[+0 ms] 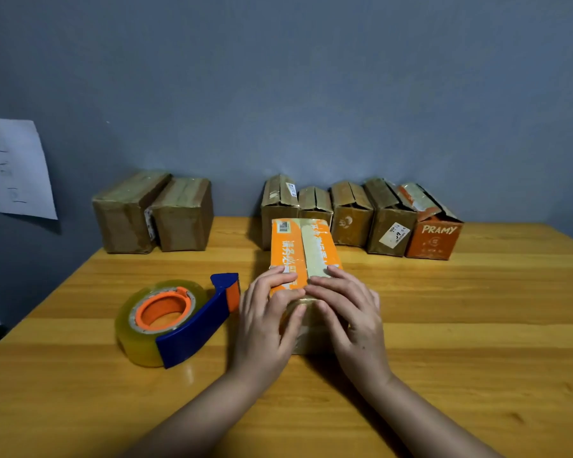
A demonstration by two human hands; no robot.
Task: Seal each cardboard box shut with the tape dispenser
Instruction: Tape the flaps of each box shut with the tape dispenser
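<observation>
Head view. An orange box lies lengthwise at mid-tabletop, its near end under the hands. Top is orange with white printed characters; a wide strip of pale tape runs along the centre seam and over the near edge. A small barcode label sits at its far left corner.

Left hand: fingers straight, flat, pressing on the box's near top-left; thumb lies along the near edge. Right hand: fingers likewise extended, pressing the taped seam at the near end. Neither hand grips anything; fingertips of both nearly meet at the seam.

Tape dispenser lies on its side just left of the left hand, apart from it: blue frame, orange hub, clear tape roll.

Two brown boxes stand against the wall at far left. A row of five boxes stands behind the orange one, flaps loose; the rightmost one is orange and reads "PRAMY".

A sheet of paper on the wall bears handwriting, not legible.
</observation>
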